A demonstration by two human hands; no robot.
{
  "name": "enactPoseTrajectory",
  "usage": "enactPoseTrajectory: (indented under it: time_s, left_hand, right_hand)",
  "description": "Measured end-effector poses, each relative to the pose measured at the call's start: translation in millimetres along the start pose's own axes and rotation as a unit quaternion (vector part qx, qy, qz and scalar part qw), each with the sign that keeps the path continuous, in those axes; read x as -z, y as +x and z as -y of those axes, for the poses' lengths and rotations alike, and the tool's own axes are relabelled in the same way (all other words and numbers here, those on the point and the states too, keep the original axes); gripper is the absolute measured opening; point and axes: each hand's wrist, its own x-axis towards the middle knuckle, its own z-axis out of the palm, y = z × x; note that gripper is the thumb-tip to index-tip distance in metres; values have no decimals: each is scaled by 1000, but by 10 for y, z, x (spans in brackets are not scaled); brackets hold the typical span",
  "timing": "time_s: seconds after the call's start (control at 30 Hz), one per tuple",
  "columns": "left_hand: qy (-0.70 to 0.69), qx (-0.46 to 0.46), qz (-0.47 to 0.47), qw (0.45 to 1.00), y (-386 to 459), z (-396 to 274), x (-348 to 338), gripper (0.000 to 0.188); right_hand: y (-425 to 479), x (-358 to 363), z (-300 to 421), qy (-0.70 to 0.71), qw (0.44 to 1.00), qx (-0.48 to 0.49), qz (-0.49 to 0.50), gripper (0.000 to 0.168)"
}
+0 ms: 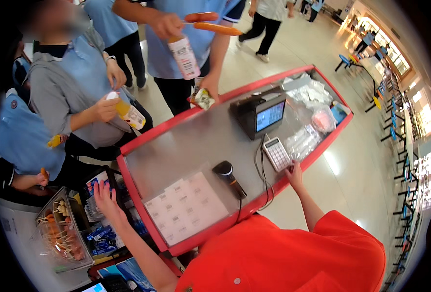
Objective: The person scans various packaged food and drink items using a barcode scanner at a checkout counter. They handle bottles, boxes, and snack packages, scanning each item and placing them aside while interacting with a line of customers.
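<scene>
My left hand [109, 204] is raised with its fingers spread, above a rack of small packaged goods [100, 237] left of the counter. Nothing shows in its grasp. At the counter's near edge, my right hand [294, 174] is beside the lower corner of a white calculator [276, 154]; its fingertips are too blurred to show whether they hold anything. Between my hands a black handheld barcode scanner [230, 177] lies with its cable trailing off the edge. Left of it, white sheets printed with codes [186, 208] cover part of the metal top.
The red-rimmed counter [153, 135] bears a touchscreen terminal [263, 115], loose cables and plastic bags [310, 91]. Across it, one person holds a drink bottle [184, 56] and skewered sausages [215, 23]; another holds a yellow bottle [129, 111]. A clear case of skewers [64, 233] stands left.
</scene>
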Motion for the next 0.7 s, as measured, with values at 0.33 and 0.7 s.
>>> enactPoseTrajectory:
  time_s: [0.33, 0.7]
  left_hand:
    - [5, -24, 18, 1000, 12, -120, 388, 49]
    - [4, 30, 60, 998, 125, 220, 302, 43]
  right_hand:
    - [3, -64, -120, -43, 999, 11, 31, 48]
    - [192, -3, -65, -68, 995, 2, 67, 29]
